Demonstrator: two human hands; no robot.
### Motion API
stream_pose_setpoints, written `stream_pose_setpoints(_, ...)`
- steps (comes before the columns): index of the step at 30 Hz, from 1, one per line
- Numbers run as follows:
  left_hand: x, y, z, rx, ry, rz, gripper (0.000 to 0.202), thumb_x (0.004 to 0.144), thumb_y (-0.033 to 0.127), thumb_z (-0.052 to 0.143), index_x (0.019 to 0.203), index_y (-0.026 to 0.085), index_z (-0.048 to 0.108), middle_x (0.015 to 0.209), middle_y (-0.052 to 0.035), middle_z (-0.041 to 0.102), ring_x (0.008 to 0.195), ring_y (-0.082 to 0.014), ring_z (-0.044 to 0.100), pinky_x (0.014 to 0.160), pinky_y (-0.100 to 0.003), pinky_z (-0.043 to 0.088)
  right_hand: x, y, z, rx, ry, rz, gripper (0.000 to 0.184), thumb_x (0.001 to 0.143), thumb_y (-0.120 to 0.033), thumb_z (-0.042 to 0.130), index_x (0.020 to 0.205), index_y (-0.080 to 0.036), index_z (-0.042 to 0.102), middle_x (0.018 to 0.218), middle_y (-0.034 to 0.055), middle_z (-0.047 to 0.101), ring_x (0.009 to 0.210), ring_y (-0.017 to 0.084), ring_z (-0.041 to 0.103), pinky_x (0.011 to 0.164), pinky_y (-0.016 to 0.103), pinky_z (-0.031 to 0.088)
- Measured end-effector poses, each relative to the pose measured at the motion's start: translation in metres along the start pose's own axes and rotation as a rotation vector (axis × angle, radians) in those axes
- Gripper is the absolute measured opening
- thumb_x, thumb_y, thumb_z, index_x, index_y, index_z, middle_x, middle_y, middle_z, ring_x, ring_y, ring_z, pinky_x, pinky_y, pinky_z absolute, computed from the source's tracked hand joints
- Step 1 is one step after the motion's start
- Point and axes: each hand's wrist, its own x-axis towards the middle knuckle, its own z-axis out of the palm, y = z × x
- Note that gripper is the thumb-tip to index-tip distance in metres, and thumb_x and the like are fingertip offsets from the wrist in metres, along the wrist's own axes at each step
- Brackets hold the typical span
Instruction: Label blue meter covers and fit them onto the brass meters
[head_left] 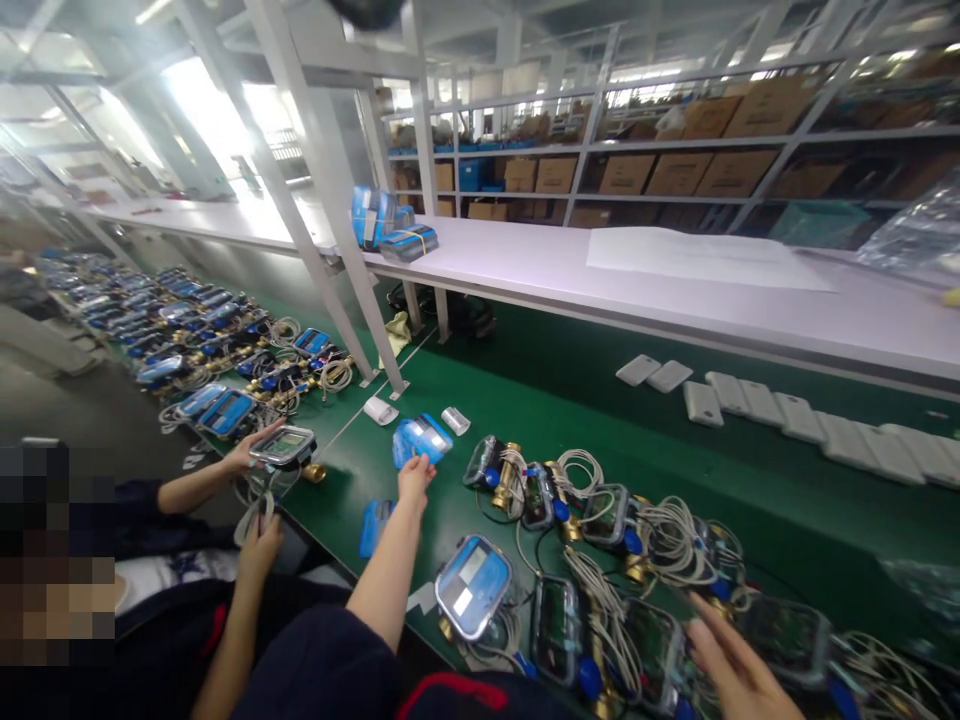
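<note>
Left hand is stretched out over the green belt, fingertips on the near edge of the blue pack. Contact is clear, can't tell if it's actually pinched. Pack lies flat, just beside a small white piece. Right hand is released, fingers spread, blurred, over the wired meters. Co-worker's hand on the left holds a single meter.

Left hand far forward, arm outstretched, fingertips down, right hand low and near, open, fingers spread.
</note>
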Motion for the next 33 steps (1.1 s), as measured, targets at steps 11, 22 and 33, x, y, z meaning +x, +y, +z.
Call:
stream_pose_setpoints(11,-0.217,-0.009,0.023,-0.105,-0.552,0.146,0.035,0.064,0.046,0.070,0.073,0.013,0.063,0.066,-0.0028,0.065,0.061,-0.0137,0.057,0.065,-0.026,0.047,-0.069,-0.093,0.110,0.212,-0.442,-0.185,0.067,0.070,-0.040,0.071,0.129,-0.023,0.046,0.102,0.0062,0.068,0.085,0.021,0.063,0.083,0.037,0.050)
stream_pose_setpoints(22,-0.264,-0.022,0.008,0.328,-0.801,0.419,0.033,0.082,0.039,0.052,0.064,0.013,0.061,0.063,-0.0031,0.063,0.059,-0.0121,0.057,0.060,-0.023,0.045,-0.087,-0.065,0.055,0.495,-0.709,0.306,0.027,0.064,-0.039,0.077,0.073,-0.020,0.060,0.058,-0.0047,0.056,0.053,0.010,0.050,0.053,0.023,0.048)
stream_pose_setpoints(33,-0.285,-0.049,0.004,0.657,-0.601,0.760,0.036,0.068,0.048,0.070,0.063,0.016,0.055,0.061,0.0015,0.056,0.058,-0.0098,0.052,0.057,-0.020,0.041,-0.110,-0.047,0.031,0.365,-0.904,0.525,0.023,0.053,-0.025,0.080,0.070,-0.022,0.063,0.060,-0.0054,0.059,0.061,0.011,0.058,0.056,0.020,0.048)
